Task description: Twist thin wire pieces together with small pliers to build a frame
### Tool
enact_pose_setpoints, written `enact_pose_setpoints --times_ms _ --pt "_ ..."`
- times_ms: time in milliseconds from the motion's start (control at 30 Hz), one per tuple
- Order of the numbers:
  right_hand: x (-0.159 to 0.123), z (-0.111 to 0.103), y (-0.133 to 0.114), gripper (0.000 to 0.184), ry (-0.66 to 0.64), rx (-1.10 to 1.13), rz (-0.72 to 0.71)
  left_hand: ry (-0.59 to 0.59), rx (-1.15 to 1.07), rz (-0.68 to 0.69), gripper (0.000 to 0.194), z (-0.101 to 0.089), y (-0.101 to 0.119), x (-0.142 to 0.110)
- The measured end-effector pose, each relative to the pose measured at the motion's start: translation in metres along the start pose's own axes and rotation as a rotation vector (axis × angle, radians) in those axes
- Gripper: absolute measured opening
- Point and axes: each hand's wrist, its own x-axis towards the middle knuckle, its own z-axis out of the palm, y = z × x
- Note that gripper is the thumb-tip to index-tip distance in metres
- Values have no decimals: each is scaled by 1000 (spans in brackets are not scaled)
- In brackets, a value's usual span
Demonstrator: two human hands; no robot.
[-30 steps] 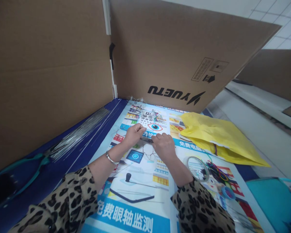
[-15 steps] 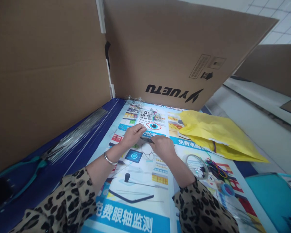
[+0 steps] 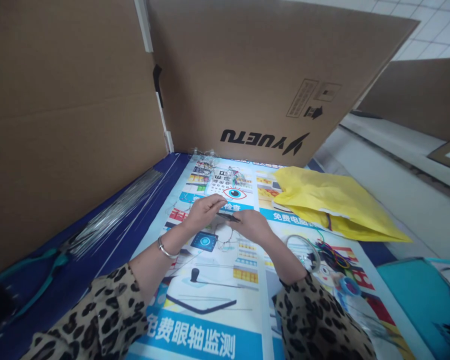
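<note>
My left hand [image 3: 204,212] is closed in a pinch above the printed sheet, thumb and forefinger pressed together. What it pinches is too small to make out. Opposite it, my right hand [image 3: 254,226] is closed round a thin dark tool [image 3: 228,217], whose narrow end points at my left fingers. Most of that tool is hidden by the palm, so its kind does not show. Under the hands a thin bent wire [image 3: 225,241] forms loose loops. More straight wires lie on the printed sheet [image 3: 210,345] nearer to me.
A bundle of silvery wires [image 3: 112,215] lies at left beside teal-handled pliers [image 3: 41,280]. Cardboard panels [image 3: 247,75] stand behind. At right are a yellow bag [image 3: 341,200], a clear ring-shaped roll [image 3: 303,250], coloured cords [image 3: 333,255] and a teal case [image 3: 416,300]. Tangled wire pieces [image 3: 240,176] lie farther back.
My right hand has turned slightly, and more of the dark tool shows between the hands. The left hand keeps its pinch. The whole view has shifted a little.
</note>
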Motion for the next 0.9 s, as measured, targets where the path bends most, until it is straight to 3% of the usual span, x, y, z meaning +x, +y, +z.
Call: enact_pose_setpoints --times_ms 400,600,733,900 --pt "1 -5 16 32 -156 403 -109 -15 121 15 27 2 8 -4" --pt "-1 -6 20 33 -187 486 -107 4 188 131 23 4 4 -5" --pt "1 -2 19 34 -153 360 -130 -8 227 120 24 5 0 -6" --pt "2 6 11 33 106 34 -86 89 206 -124 25 4 -5 -3"
